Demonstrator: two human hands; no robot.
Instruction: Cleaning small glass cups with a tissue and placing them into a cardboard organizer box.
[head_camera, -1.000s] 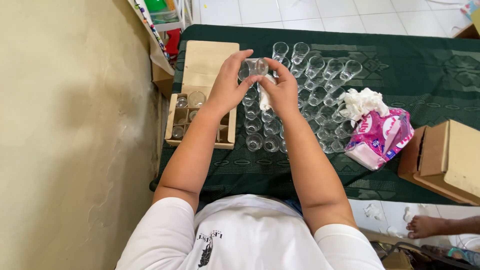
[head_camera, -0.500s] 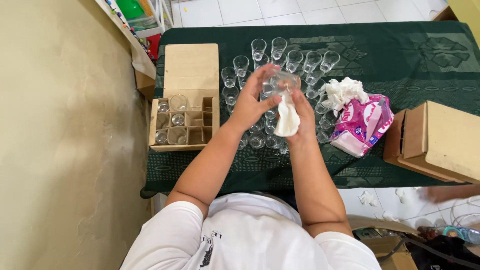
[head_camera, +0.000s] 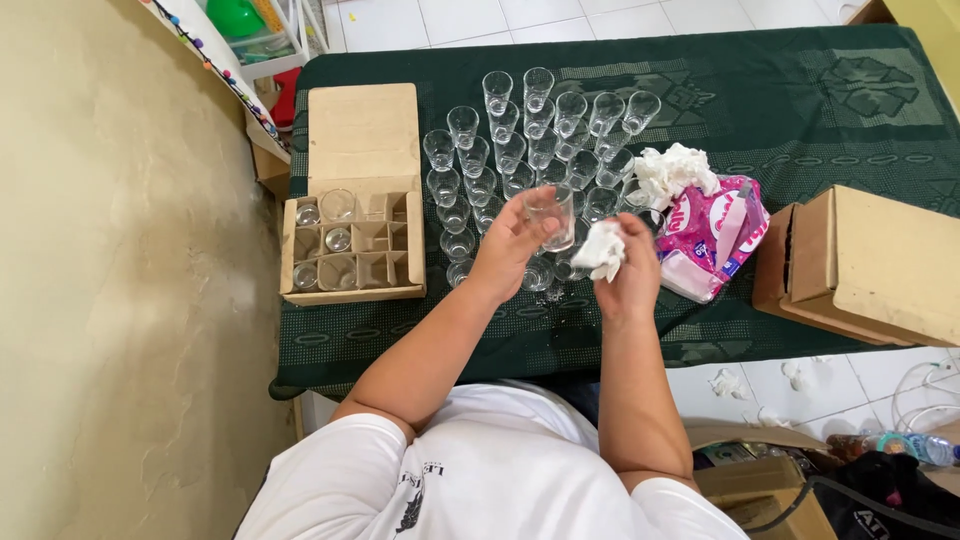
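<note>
Green-clothed bench (head_camera: 820, 110) carrying rows of clear glasses (head_camera: 540, 130), left hand (head_camera: 505, 245) gripping small clear drinking glass (head_camera: 550, 215), right hand (head_camera: 630, 265) pinching crumpled white tissue (head_camera: 603, 248), divided cardboard box (head_camera: 352, 245) sitting left.

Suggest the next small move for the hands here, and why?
Probably bring the tissue wad in the right hand up to the glass held by the left hand and wipe it: the two sit apart, many glasses stand on the green tablecloth, and the divided box has free cells.
</note>
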